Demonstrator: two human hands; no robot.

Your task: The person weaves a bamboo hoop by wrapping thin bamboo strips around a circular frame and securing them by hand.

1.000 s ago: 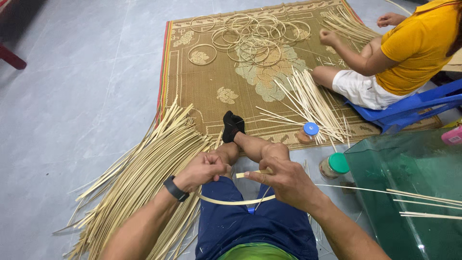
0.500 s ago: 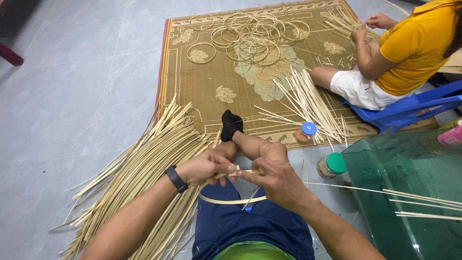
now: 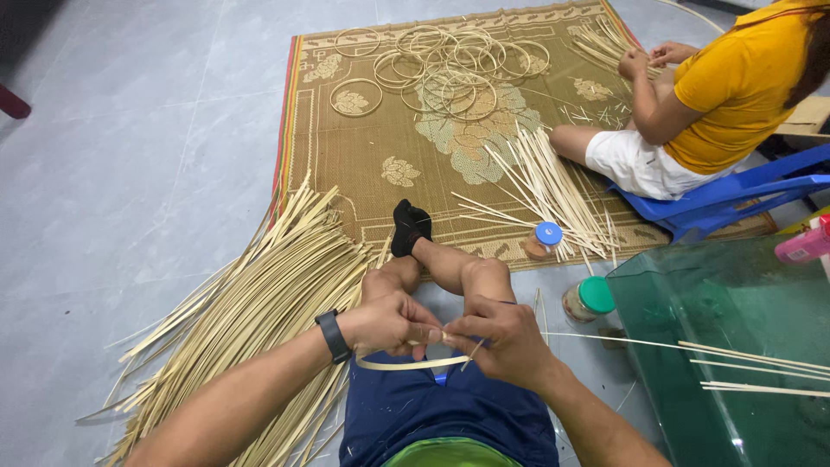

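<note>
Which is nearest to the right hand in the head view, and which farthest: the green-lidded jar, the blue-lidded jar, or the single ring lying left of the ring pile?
From the right hand:
1. Green-lidded jar, just right, on the floor.
2. Blue-lidded jar, farther up, at the mat's near edge.
3. Single ring, far up-left on the mat.

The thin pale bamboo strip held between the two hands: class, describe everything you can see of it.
The thin pale bamboo strip is flat, narrow and cream-coloured, like split cane. It bends in a shallow curve that sags below the hands, above the dark blue shorts. The left hand and the right hand pinch it where their fingertips meet, over the lap. Its ends there are hidden by the fingers.
</note>
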